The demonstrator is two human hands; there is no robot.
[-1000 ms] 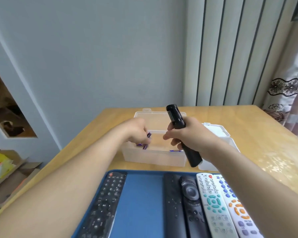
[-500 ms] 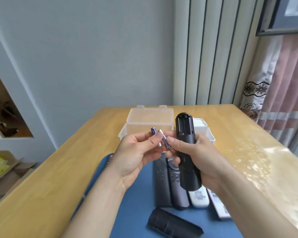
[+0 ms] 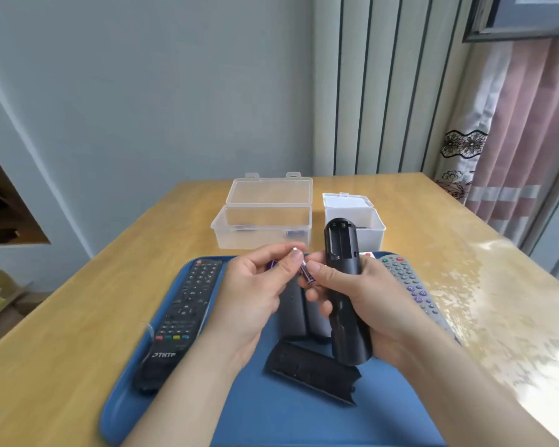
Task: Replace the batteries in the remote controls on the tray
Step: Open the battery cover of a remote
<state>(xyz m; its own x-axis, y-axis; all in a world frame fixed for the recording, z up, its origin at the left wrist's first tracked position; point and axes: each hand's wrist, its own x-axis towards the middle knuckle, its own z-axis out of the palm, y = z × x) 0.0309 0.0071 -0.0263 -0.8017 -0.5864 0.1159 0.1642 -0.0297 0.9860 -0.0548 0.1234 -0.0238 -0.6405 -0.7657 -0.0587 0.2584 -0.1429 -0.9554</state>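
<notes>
Above the blue tray [image 3: 288, 421], the right hand [image 3: 378, 301] grips the black remote [image 3: 341, 253] upright, its open bay facing the person. Just to its left, the left hand [image 3: 252, 298] pinches a battery [image 3: 305, 272], whose long axis runs nearly parallel to the bay.

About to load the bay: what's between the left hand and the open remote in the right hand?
Head view: one purple battery, pinched by the left hand at its thumb tip, just beside the open remote; the right hand grips that remote.
</notes>
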